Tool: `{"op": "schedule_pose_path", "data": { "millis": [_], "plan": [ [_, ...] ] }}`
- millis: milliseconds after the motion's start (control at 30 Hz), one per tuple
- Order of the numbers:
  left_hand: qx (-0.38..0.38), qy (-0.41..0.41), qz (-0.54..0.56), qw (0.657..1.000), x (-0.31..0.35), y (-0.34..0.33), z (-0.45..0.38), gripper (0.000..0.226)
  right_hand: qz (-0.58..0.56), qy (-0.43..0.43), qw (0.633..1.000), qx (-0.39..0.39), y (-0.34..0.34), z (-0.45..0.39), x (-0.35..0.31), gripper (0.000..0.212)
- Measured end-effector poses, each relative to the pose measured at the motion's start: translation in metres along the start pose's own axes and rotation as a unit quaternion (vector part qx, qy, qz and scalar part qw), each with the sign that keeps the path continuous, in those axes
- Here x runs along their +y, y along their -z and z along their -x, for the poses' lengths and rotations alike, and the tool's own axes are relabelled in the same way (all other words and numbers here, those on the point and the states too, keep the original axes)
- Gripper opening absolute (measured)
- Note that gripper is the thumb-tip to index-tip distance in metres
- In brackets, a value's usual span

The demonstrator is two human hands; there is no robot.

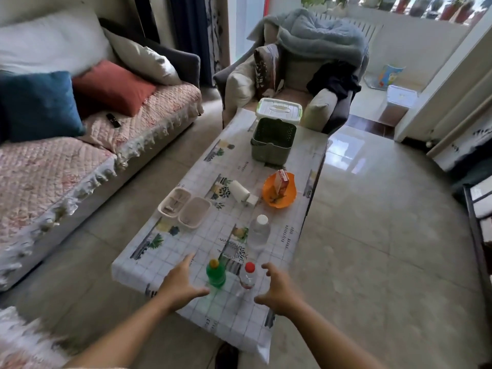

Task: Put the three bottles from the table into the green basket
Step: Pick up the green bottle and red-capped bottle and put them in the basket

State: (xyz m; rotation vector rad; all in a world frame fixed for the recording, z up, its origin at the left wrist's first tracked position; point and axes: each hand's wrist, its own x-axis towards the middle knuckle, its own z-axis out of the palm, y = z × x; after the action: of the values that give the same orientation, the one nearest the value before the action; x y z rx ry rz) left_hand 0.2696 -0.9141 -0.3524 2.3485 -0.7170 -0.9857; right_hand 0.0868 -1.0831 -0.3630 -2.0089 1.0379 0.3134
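Three bottles stand upright near the table's near end: a green bottle with a yellow cap, a clear bottle with a red cap to its right, and a larger clear bottle with a white cap farther back. My left hand is open just left of the green bottle, not touching it. My right hand is open just right of the red-capped bottle, apart from it. The green basket sits at the far end of the table, with nothing seen inside it.
Between bottles and basket lie an orange bowl holding a small carton, a paper roll and two beige trays. A lidded white box stands behind the basket. A sofa runs along the left; an armchair stands beyond.
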Motion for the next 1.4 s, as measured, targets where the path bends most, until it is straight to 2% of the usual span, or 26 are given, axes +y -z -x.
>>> {"op": "schedule_pose_path", "data": {
  "millis": [167, 300, 533, 800, 1067, 1233, 1400],
  "plan": [
    [-0.031, 0.042, 0.037, 0.998, -0.026, -0.023, -0.058, 0.114, -0.028, -0.036, 0.999, 0.021, -0.031, -0.052, 0.009, 0.088],
    [-0.049, 0.035, 0.022, 0.998, -0.04, -0.047, -0.091, 0.108, -0.029, -0.038, 0.999, 0.017, -0.05, -0.084, 0.018, 0.09],
    [-0.024, 0.025, 0.057, 0.998, -0.057, -0.079, -0.128, 0.082, -0.014, -0.045, 0.999, 0.027, -0.074, -0.122, 0.028, 0.069],
    [0.0, -0.025, 0.022, 0.999, -0.053, -0.082, -0.137, 0.065, -0.004, -0.063, 0.998, 0.028, -0.079, -0.137, 0.037, 0.053],
    [0.031, -0.005, 0.025, 0.999, -0.052, -0.061, -0.117, 0.053, 0.009, -0.071, 0.997, 0.03, -0.042, -0.11, 0.035, 0.053],
    [0.003, -0.031, -0.012, 0.999, -0.016, -0.039, -0.1, 0.047, 0.022, -0.046, 0.998, 0.048, 0.01, -0.081, 0.03, 0.055],
    [-0.014, -0.055, -0.03, 0.998, 0.046, -0.031, -0.085, 0.053, 0.018, -0.028, 0.997, 0.075, 0.078, -0.064, 0.034, 0.05]
  ]
}}
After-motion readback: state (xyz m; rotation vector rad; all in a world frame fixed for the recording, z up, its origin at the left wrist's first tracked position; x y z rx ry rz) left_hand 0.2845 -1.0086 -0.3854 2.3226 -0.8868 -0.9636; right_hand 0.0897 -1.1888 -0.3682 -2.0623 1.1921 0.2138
